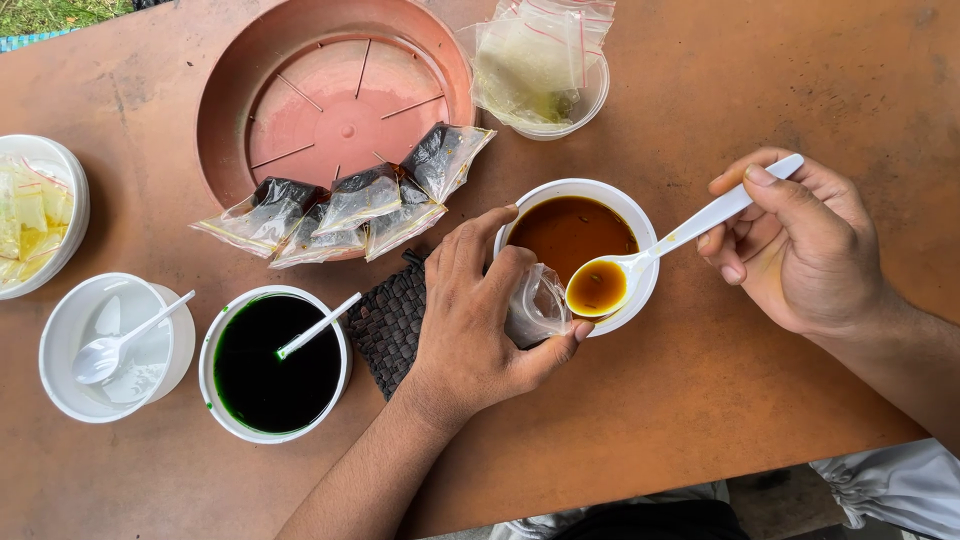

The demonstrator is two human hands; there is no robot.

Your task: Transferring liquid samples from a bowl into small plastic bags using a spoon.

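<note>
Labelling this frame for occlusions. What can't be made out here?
Head view only:
- Small clear bag: mostly hidden by the left hand; whether it holds anything is unclear.
- Dark woven mat: partly under that hand.
- White bowl of yellow packets: cut off by the left edge.
- White spoon handle end: covered by the right hand.
- Sealed dark packets: contents too dark to identify.

Small clear plastic bag (537,305) held open, seemingly empty, white spoon (640,263) of amber liquid level above it

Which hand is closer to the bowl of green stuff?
The left hand. It sits just right of the green bowl, holding a small bag. The right hand is far across, holding a spoon.
</note>
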